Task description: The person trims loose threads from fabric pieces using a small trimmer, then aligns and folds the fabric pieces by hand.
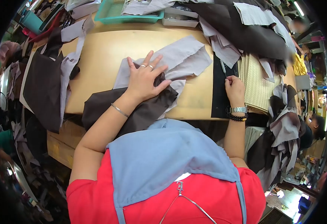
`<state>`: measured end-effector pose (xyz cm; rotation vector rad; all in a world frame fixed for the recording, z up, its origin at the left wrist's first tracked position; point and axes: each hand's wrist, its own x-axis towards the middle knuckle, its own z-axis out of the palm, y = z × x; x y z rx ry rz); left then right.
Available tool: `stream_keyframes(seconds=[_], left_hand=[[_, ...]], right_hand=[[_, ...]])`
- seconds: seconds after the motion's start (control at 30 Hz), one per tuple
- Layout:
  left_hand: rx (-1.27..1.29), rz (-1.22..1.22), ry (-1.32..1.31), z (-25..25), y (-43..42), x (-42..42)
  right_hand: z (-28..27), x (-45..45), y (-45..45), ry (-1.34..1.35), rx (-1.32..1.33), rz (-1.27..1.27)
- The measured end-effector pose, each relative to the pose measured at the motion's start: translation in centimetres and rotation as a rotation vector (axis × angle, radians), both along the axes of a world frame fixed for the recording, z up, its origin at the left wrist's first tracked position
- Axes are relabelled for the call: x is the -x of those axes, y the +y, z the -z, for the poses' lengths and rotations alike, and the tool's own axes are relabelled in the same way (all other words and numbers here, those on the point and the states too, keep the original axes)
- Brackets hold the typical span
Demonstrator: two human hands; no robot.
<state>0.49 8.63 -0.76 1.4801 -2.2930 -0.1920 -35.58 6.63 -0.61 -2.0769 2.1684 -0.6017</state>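
My left hand point(147, 79) lies with its fingers spread on dark brown fabric point(133, 112) and light grey fabric point(184, 56). The brown piece bunches under my palm and hangs over the table's front edge. Beneath and beyond it, the grey cloth stretches to the upper right, with a folded edge. My right hand point(235, 89) is closed at the fingertips around the near end of a slim, pale pen point(223, 67). That hand rests over a black strip point(218, 93) along the right of the table.
The wooden table point(107, 48) carries a teal basket point(103, 15) and a white box point(180, 18) at the back. Brown and grey fabric point(44, 86) is draped at left. A woven cream mat point(258, 82) and a dark fabric pile point(241, 30) lie right. People are nearby.
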Motion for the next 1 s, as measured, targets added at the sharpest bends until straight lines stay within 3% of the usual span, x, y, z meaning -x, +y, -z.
stream_keyframes(seconds=[0.07, 0.17, 0.33, 0.47, 0.53, 0.6, 0.77, 0.87, 1.0], left_hand=[[-0.070, 0.032, 0.112, 0.4, -0.6, 0.2], [-0.109, -0.013, 0.199, 1.1, -1.4, 0.9], [-0.125, -0.055, 0.178, -0.4, -2.0, 1.9], [-0.044, 0.040, 0.240, -0.3, -2.3, 1.8], [0.053, 0.128, 0.409, 0.1, -2.2, 1.5], [-0.042, 0.167, 0.539, -0.1, -1.7, 1.3], [-0.199, 0.123, 0.381, 1.7, -2.1, 0.5], [-0.194, 0.025, 0.262, 0.7, -1.6, 1.7], [-0.028, -0.077, 0.102, 0.5, -1.3, 2.0]], right_hand=[[-0.6, 0.0, -0.2, -0.011, -0.048, 0.004], [-1.9, -2.1, 0.3, -0.271, 0.023, -0.031], [0.8, -7.1, -0.7, -0.845, 0.239, -0.305], [-0.4, -10.6, -0.2, -0.625, 0.067, -0.543], [1.0, -11.5, -0.6, -0.521, 0.143, -0.601], [1.5, -11.6, -0.6, -0.563, 0.151, -0.581], [1.6, -11.1, -1.1, -0.586, 0.210, -0.525], [2.1, -11.4, -1.5, -0.553, 0.153, -0.312], [1.6, -11.5, -1.4, -0.200, 0.202, -0.319]])
